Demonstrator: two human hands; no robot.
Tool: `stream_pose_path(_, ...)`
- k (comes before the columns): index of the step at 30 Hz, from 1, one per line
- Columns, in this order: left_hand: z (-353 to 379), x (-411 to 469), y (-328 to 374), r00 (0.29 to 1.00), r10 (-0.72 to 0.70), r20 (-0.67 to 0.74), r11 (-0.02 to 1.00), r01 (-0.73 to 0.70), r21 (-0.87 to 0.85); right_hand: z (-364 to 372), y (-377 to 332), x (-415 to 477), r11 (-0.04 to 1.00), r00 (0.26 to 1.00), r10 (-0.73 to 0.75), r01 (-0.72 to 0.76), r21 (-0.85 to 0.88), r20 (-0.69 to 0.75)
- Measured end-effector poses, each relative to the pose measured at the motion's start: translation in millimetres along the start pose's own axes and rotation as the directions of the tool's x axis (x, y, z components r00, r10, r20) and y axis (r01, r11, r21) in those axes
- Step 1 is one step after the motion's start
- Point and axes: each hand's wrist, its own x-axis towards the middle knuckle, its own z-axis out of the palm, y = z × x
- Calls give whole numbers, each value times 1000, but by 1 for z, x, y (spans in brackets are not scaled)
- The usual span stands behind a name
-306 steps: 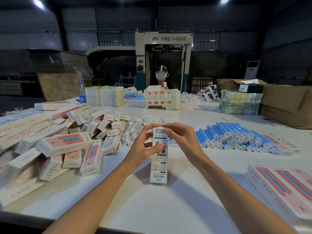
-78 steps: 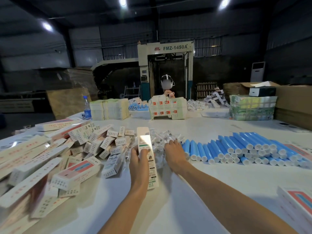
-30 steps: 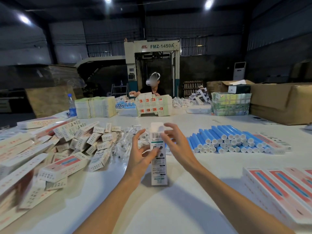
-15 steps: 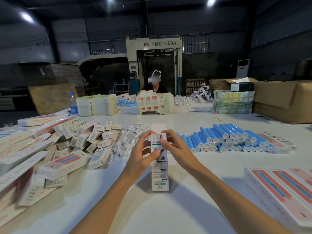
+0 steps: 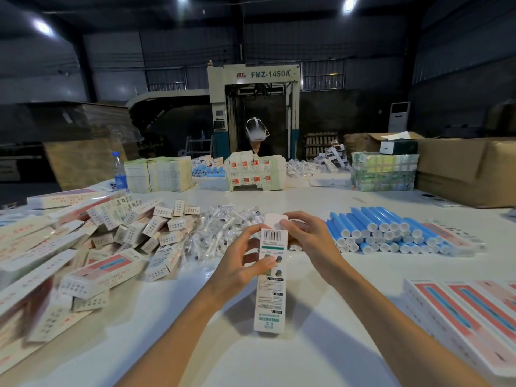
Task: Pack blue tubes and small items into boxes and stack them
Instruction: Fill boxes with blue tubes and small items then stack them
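Left hand (image 5: pixel 243 268) grips upright box (image 5: pixel 270 297); right hand (image 5: pixel 312 241) pinches its top flap (image 5: pixel 275 220), best tucked squarely, box braced

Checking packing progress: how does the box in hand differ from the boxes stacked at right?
The held box stands upright; the stacked boxes lie flat. The held box's top flap is up; the stacked boxes look closed. The held box shows a white barcoded side; the stacked boxes show red-and-blue fronts. Both are long, slim cartons.
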Motion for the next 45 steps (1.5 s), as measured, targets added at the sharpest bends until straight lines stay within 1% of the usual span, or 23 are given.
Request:
stream_pose_path(2, 1, 0, 0, 1000, -4, 16, 1000, 4, 0, -3, 1, 0, 999, 1000, -23, 24, -23, 10)
stream_pose_path(4, 2, 0, 0, 1000, -12, 27, 1000, 13, -1, -4, 2, -1, 987, 993, -119, 121, -105, 23)
stream_pose_path(6, 2, 0, 0, 999, -10, 32, 1000, 10, 1, -5, 4, -1, 954, 975, -219, 221, -203, 33)
stream_pose_path(9, 3, 0, 1, 999, -3, 34, 1000, 2, 8, -5, 5, -1, 920, 965, -260, 258, -295, 33)
stream_pose_path(11, 2, -1, 1, 1000, 0, 30, 1000, 0, 5, -4, 2, -2, 926, 969, -245, 246, -287, 38)
stream_pose_path(13, 1, -1, 1, 1000, 3, 18, 1000, -3, 2, -2, -2, -3, 948, 977, -211, 214, -238, 36)
stream_pose_path(18, 0, -1, 2, 1000, 5, 12, 1000, -5, 3, 0, -10, -3, 988, 996, -88, 90, -122, 20)
stream_pose_path(21, -1, -1, 1, 1000, -1, 6, 1000, 1, 10, -3, -10, -3, 999, 998, 9, -7, -37, 60)
stream_pose_path(23, -1, -2, 1, 1000, -22, 2, 1000, 22, 3, -3, -9, -3, 997, 994, 72, -71, -14, 83)
stream_pose_path(25, -1, -2, 1, 999, -32, 11, 999, 32, 6, -2, -9, -4, 994, 992, 111, -111, -4, 66)
stream_pose_path(28, 1, -4, 2, 999, -26, 28, 999, 26, 23, -3, -11, -4, 987, 988, 151, -153, 57, 27)
stream_pose_path(31, 1, -4, 5, 998, -27, 51, 999, 26, 24, -5, -15, -5, 981, 984, 176, -176, 76, 9)
stream_pose_path(35, 2, -5, 6, 998, -23, 51, 1000, 22, 18, -7, -17, -6, 981, 983, 177, -180, 70, 48)
stream_pose_path(41, 4, -5, 6, 999, -23, 34, 999, 22, 23, -9, -19, -5, 973, 977, 191, -201, 111, 98)
stream_pose_path(45, 5, -6, 8, 999, -20, 27, 1000, 19, 19, -8, -19, -5, 975, 979, 179, -190, 115, 99)
